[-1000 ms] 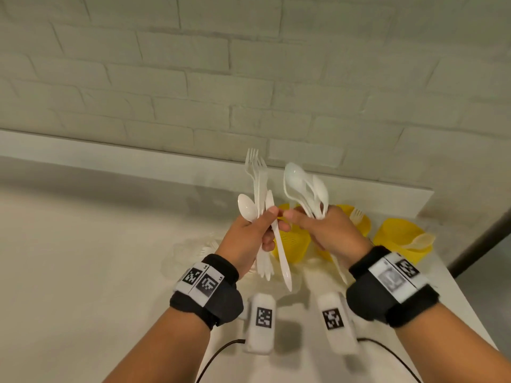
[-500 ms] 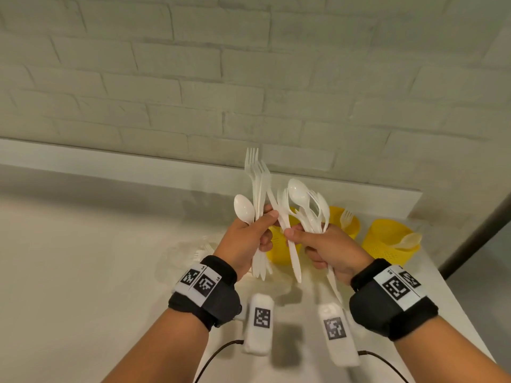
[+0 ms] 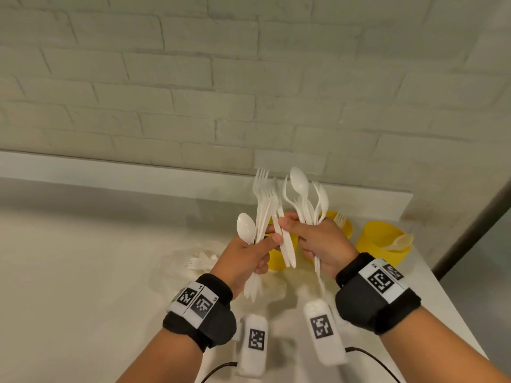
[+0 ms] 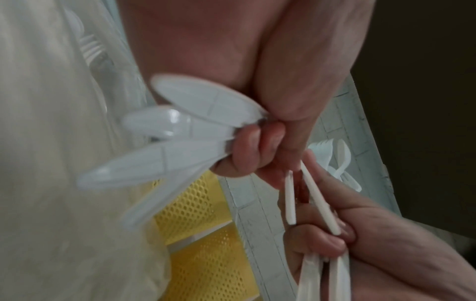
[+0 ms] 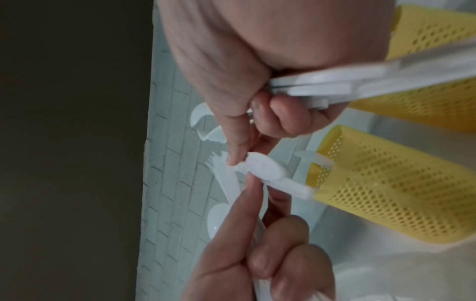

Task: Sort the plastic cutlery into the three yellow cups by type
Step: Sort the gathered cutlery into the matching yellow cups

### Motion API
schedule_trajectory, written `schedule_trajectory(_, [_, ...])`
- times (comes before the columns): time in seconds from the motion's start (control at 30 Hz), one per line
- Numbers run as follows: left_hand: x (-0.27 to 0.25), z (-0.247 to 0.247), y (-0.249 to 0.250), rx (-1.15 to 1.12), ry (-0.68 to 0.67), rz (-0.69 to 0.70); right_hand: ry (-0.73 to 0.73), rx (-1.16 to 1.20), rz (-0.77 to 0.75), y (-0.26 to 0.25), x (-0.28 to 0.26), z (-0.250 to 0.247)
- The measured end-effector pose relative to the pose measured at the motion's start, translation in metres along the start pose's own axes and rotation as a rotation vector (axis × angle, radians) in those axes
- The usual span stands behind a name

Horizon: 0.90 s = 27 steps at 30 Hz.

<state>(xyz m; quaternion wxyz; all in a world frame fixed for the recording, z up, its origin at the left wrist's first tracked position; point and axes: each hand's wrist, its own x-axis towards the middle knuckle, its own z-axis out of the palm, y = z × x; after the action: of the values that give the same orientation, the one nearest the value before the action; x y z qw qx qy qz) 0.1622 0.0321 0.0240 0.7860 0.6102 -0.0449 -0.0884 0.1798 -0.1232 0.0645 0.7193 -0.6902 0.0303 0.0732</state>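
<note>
Cutlery is held bunched in both hands above the table (image 3: 83, 272): forks and one spoon (image 3: 246, 230) are gripped by the left hand (image 3: 246, 258), spoons (image 3: 304, 200) by the right hand (image 3: 323, 244), whose thumb and forefinger also pinch two knives (image 3: 286, 244). Three yellow cups (image 3: 380, 241) stand near the table's far right corner. A loosened bundle is likely to fan apart and drop pieces as the knives are pulled free.
</note>
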Motion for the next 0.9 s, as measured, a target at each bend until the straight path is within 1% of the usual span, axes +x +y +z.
schedule_trajectory(0.13, [-0.002,-0.002,0.000,0.060,-0.022,0.015,-0.014,-0.025,0.034,0.003,0.002,0.001])
schedule_trajectory(0.2, [-0.002,-0.004,-0.001,0.060,0.001,0.003,-0.037,-0.031,0.061,0.004,0.004,0.000])
schedule_trajectory(0.27, [-0.001,-0.005,-0.001,0.050,0.033,-0.004,-0.022,-0.040,0.058,0.003,0.007,0.000])
schedule_trajectory(0.33, [0.000,-0.007,0.000,0.036,0.060,-0.005,0.072,-0.045,-0.004,-0.006,0.015,-0.001])
schedule_trajectory(0.4, [0.000,-0.011,0.000,0.033,0.075,-0.009,0.217,-0.103,-0.107,-0.016,0.032,-0.002])
schedule_trajectory(0.43, [-0.001,-0.012,-0.001,0.034,0.076,-0.012,0.275,-0.175,-0.147,-0.018,0.043,-0.002])
schedule_trajectory(0.5, [-0.001,-0.014,-0.001,0.040,0.075,-0.015,0.319,-0.361,-0.160,-0.016,0.063,0.000])
schedule_trajectory(0.53, [-0.002,-0.016,-0.001,0.047,0.077,-0.016,0.306,-0.472,-0.136,-0.013,0.069,0.003])
schedule_trajectory(0.63, [-0.002,-0.020,0.003,0.059,0.088,-0.017,0.193,-0.811,-0.057,0.003,0.077,0.010])
schedule_trajectory(0.7, [-0.001,-0.023,0.006,0.057,0.099,-0.015,0.140,-0.912,-0.013,0.008,0.076,0.012])
schedule_trajectory(0.77, [0.000,-0.024,0.008,0.047,0.104,-0.013,0.120,-0.960,0.032,0.009,0.075,0.012])
schedule_trajectory(0.83, [0.001,-0.023,0.008,0.040,0.101,-0.014,0.129,-0.961,0.036,0.004,0.071,0.009])
schedule_trajectory(0.87, [0.001,-0.021,0.008,0.034,0.098,-0.017,0.152,-0.908,-0.006,0.001,0.067,0.007])
schedule_trajectory(0.9, [0.001,-0.019,0.007,0.026,0.092,-0.022,0.183,-0.807,-0.057,-0.004,0.061,0.006])
